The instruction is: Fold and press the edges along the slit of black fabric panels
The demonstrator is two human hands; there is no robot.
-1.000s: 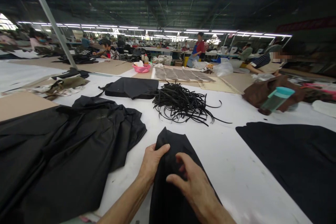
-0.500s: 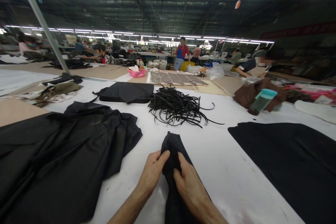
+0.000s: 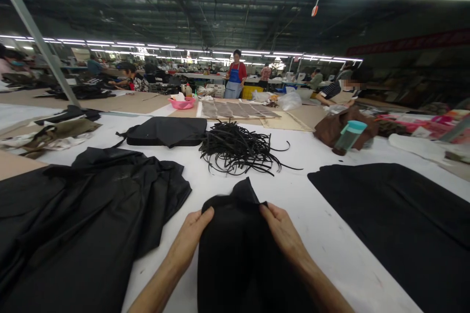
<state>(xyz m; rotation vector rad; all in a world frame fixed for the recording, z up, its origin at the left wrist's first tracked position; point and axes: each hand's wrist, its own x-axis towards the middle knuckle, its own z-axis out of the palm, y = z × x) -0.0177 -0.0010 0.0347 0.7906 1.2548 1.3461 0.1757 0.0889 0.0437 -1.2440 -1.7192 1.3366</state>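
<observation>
Between my hands a piece of black fabric (image 3: 235, 249) is stretched sideways above the white tabletop, one pointed corner sticking up at its far edge. My left hand (image 3: 189, 237) pinches its left edge, thumb on top. On the opposite edge my right hand (image 3: 284, 230) grips the cloth, its fingers partly hidden behind the fabric. Just beyond lies a tangled pile of narrow black strips (image 3: 238, 146). A neat stack of black cut pieces (image 3: 167, 131) sits to the left of that pile.
Crumpled black cloth (image 3: 91, 215) covers the table's left side. More black fabric (image 3: 396, 215) lies flat on the right. A teal-lidded bottle (image 3: 350, 137) stands by a brown bundle (image 3: 326, 124). Farther off are a pink basket (image 3: 182, 103) and a person in a blue apron (image 3: 234, 76).
My hands have moved apart, spreading the black fabric that was bunched narrow between them. The camera view has shifted slightly to the right.
</observation>
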